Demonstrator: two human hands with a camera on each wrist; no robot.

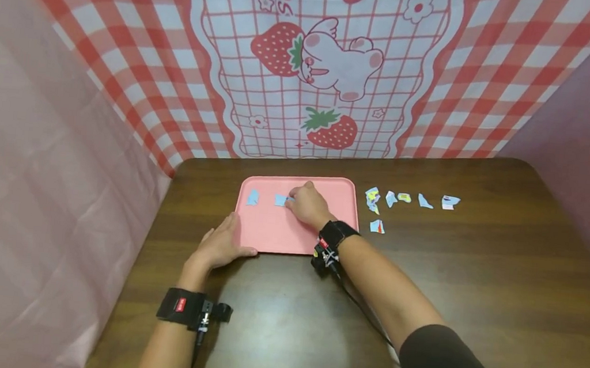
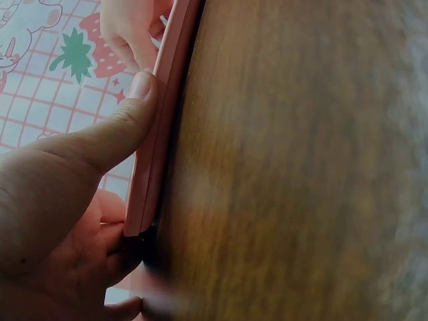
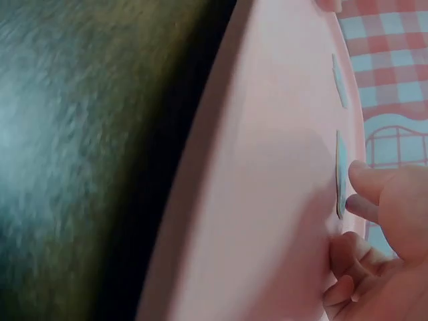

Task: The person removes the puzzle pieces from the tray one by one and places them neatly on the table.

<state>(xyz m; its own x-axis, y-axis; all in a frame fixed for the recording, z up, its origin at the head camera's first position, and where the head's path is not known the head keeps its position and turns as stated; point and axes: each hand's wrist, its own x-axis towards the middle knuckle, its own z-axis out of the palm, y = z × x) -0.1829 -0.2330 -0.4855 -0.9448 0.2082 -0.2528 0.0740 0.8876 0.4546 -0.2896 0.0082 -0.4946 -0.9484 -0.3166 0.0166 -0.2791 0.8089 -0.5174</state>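
A shallow pink tray (image 1: pixel 270 237) lies on the table. My left hand (image 1: pixel 221 244) holds its near left corner; in the left wrist view the thumb (image 2: pixel 137 100) lies along the front rim, and the other fingers are round the side. My right hand (image 1: pixel 309 205) is over the tray's middle, its curled fingertips at a small light blue paper piece (image 1: pixel 280 200) and partly covering what is under them. In the right wrist view, thumb and finger meet the edge of that piece (image 3: pixel 341 174). Another light blue piece (image 1: pixel 253 197) lies flat at the tray's left.
Right of the tray several torn, printed paper pieces lie in a loose row, among them a yellow-marked one (image 1: pixel 372 199) and one at the far end (image 1: pixel 449 202). A piece with red (image 1: pixel 377 226) lies nearer. A strawberry-print cloth (image 1: pixel 330 65) hangs behind the table.
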